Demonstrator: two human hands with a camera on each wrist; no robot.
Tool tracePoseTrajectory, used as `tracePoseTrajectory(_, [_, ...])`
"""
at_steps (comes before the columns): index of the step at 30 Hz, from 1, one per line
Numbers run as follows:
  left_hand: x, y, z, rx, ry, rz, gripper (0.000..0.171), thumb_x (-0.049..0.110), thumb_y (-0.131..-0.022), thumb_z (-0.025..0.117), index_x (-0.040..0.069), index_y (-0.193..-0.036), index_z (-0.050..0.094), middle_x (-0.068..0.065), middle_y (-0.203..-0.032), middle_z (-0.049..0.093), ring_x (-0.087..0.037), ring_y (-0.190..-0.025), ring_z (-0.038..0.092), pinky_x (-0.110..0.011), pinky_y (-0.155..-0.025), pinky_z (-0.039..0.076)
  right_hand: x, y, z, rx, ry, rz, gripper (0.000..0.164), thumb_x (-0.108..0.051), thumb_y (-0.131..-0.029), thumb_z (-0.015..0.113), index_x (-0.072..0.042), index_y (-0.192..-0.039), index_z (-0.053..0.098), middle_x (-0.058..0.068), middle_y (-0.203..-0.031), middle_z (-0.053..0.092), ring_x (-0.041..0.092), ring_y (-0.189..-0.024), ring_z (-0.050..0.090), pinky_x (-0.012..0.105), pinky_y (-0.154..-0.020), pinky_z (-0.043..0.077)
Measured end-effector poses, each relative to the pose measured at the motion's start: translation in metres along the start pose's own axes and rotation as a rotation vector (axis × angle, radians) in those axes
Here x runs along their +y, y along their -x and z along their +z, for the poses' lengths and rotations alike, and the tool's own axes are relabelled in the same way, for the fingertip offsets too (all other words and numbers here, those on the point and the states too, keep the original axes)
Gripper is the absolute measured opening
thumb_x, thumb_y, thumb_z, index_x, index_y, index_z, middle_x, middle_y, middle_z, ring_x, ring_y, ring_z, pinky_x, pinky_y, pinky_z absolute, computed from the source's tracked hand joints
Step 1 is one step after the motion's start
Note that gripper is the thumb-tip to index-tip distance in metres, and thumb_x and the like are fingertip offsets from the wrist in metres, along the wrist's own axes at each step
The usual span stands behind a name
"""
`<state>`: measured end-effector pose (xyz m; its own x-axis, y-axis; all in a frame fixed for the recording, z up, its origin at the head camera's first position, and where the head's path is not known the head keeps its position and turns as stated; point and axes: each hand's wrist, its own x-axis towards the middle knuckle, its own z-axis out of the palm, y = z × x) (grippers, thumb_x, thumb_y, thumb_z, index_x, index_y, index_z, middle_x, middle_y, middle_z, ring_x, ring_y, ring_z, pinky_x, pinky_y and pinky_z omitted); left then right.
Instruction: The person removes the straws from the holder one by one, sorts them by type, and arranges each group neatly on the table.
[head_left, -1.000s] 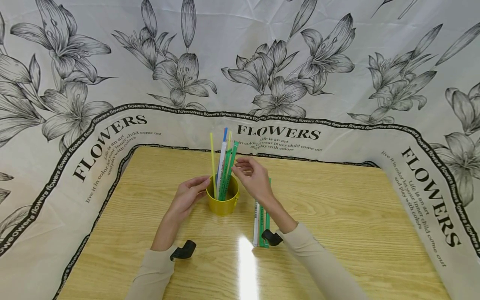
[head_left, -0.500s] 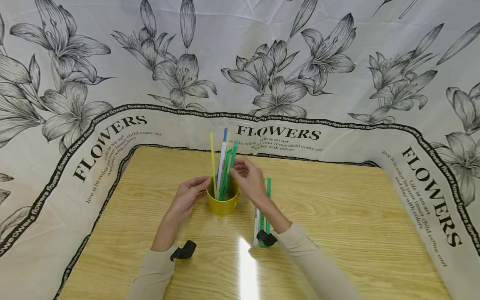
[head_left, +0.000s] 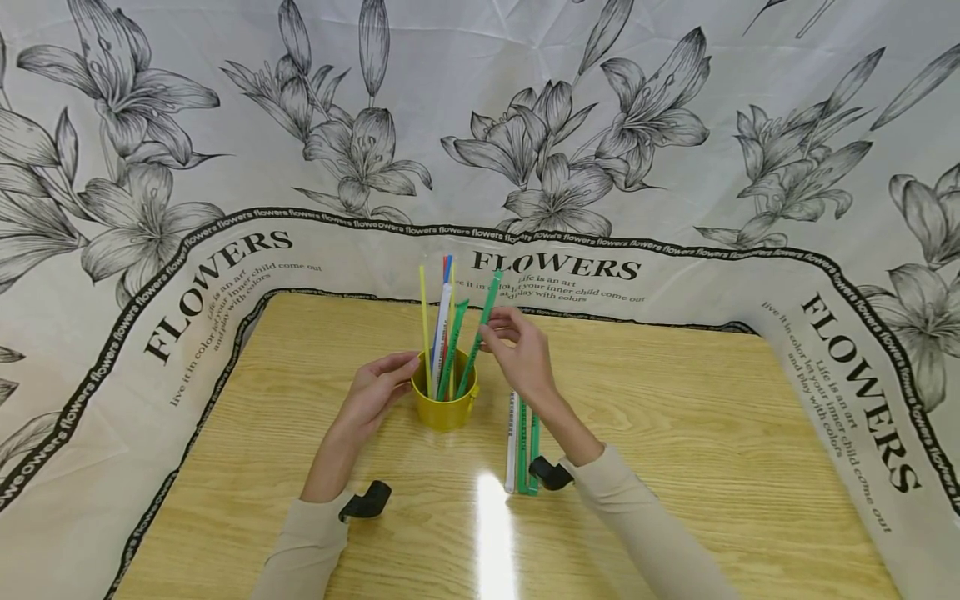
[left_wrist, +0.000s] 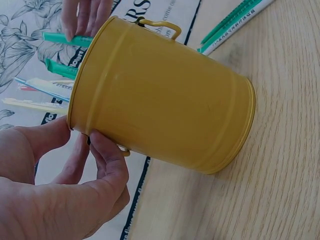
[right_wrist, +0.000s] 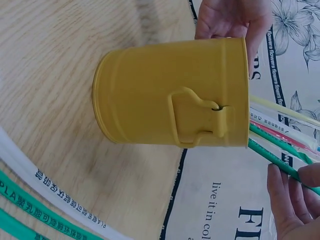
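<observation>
A yellow metal pail (head_left: 444, 415) with small side handles stands upright on the table. My left hand (head_left: 371, 393) holds it at the left, thumb at the rim and fingers by a handle (left_wrist: 125, 151). To the right of the rim, my right hand (head_left: 522, 357) pinches a green-wrapped straw (head_left: 491, 297) between thumb and fingers. That straw leans right, its lower part inside the pail. Beside it stand another green-wrapped straw (head_left: 452, 354), a white-wrapped one (head_left: 441, 323), a yellow one (head_left: 424, 310), and blue and red tips.
Right of the pail, a white-wrapped straw (head_left: 512, 454) and two green-wrapped straws (head_left: 522, 458) lie side by side on the wooden table (head_left: 675, 433), partly under my right forearm. A white flower-print cloth (head_left: 420, 192) surrounds the table's back and sides.
My right hand has taken hold of a green-wrapped straw in the pail and tilted it right, away from the others. A red tip now shows. The left hand has stayed put.
</observation>
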<state>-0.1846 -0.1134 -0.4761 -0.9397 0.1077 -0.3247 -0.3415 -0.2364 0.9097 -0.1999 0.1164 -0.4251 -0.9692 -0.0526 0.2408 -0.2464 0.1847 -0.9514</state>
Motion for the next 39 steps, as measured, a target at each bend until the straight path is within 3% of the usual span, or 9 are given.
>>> tracePoseTrajectory(5, [0.000,0.000,0.000,0.005,0.003,-0.002,0.036,0.009,-0.104,0.063,-0.005,-0.137,0.060,-0.010,-0.127,0.063,-0.012,-0.105,0.064,-0.024,-0.092,0.055,-0.003,-0.001,-0.008,0.034,-0.034,0.013,0.028,-0.001,-0.099,0.067,0.009,-0.125,0.061,0.027,-0.112,0.064,0.045,-0.099,0.067,0.028,-0.078,0.061])
tracePoseTrajectory(14, [0.002,0.001,0.001,0.006,0.000,-0.010,0.037,0.010,-0.104,0.064,-0.004,-0.137,0.060,-0.011,-0.131,0.062,-0.013,-0.107,0.062,-0.025,-0.094,0.054,-0.007,-0.006,-0.024,0.097,-0.133,0.011,0.026,0.002,-0.099,0.065,0.010,-0.123,0.060,0.020,-0.108,0.064,0.017,-0.087,0.069,0.042,-0.084,0.061])
tracePoseTrajectory(22, [0.002,0.002,0.001,0.002,-0.015,-0.007,0.038,0.012,-0.104,0.064,-0.004,-0.138,0.059,-0.013,-0.133,0.061,-0.013,-0.111,0.062,-0.028,-0.100,0.052,-0.014,-0.010,-0.040,0.166,-0.303,0.084,0.030,0.001,-0.101,0.063,0.012,-0.127,0.055,0.012,-0.106,0.060,0.016,-0.090,0.067,0.046,-0.091,0.058])
tracePoseTrajectory(32, [0.001,0.001,0.000,0.006,-0.007,-0.013,0.037,0.010,-0.104,0.063,-0.004,-0.138,0.059,-0.013,-0.133,0.061,-0.013,-0.110,0.062,-0.024,-0.093,0.054,-0.006,-0.009,-0.055,0.218,-0.297,0.133,0.029,-0.003,-0.101,0.065,0.010,-0.126,0.058,0.007,-0.103,0.063,0.015,-0.089,0.068,0.036,-0.088,0.060])
tracePoseTrajectory(39, [0.001,0.001,0.001,0.000,-0.008,-0.009,0.037,0.011,-0.104,0.063,-0.005,-0.138,0.059,-0.012,-0.132,0.062,-0.012,-0.108,0.063,-0.029,-0.099,0.053,0.008,0.000,-0.065,0.205,-0.261,0.155,0.030,-0.001,-0.102,0.063,0.011,-0.128,0.058,0.006,-0.102,0.061,0.013,-0.086,0.068,0.041,-0.090,0.059])
